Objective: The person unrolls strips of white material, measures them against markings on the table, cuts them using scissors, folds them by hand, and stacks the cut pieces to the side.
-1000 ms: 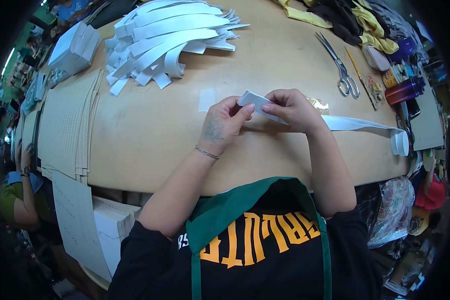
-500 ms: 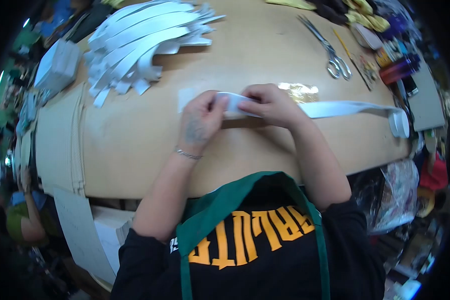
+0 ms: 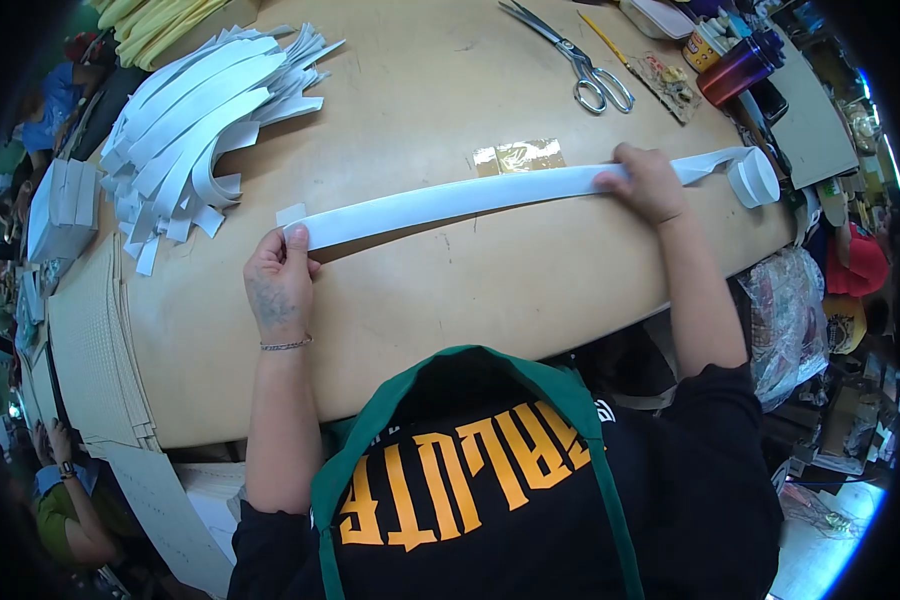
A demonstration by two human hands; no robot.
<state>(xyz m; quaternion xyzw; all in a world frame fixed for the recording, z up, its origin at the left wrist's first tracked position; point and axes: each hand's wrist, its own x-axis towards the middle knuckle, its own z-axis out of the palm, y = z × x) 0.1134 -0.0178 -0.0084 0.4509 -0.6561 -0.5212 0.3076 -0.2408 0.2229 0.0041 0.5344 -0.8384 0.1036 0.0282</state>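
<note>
A flat white band (image 3: 450, 205) is stretched nearly straight across the table between my hands. My left hand (image 3: 280, 280) pinches its end between thumb and fingers, beside a small pale patch (image 3: 291, 214) on the tabletop. Further along, my right hand (image 3: 650, 185) is closed around the band, thumb toward my left. Past it, the band runs on to a loose coil (image 3: 754, 180) near the right edge. Behind the band's middle, shiny clear-brown tape (image 3: 520, 157) lies on the table.
A heap of cut white strips (image 3: 195, 125) lies at the back left. Metal scissors (image 3: 575, 60), a yellow pencil (image 3: 602, 37) and a dark red bottle (image 3: 740, 68) are at the back right. Stacked pale sheets (image 3: 90, 350) cover the left edge. Another person's arm (image 3: 85, 510) shows far left.
My hands were close together on the band near the middle. They have moved apart, left hand leftward and right hand rightward, drawing the band out straight. The camera view has shifted and turned.
</note>
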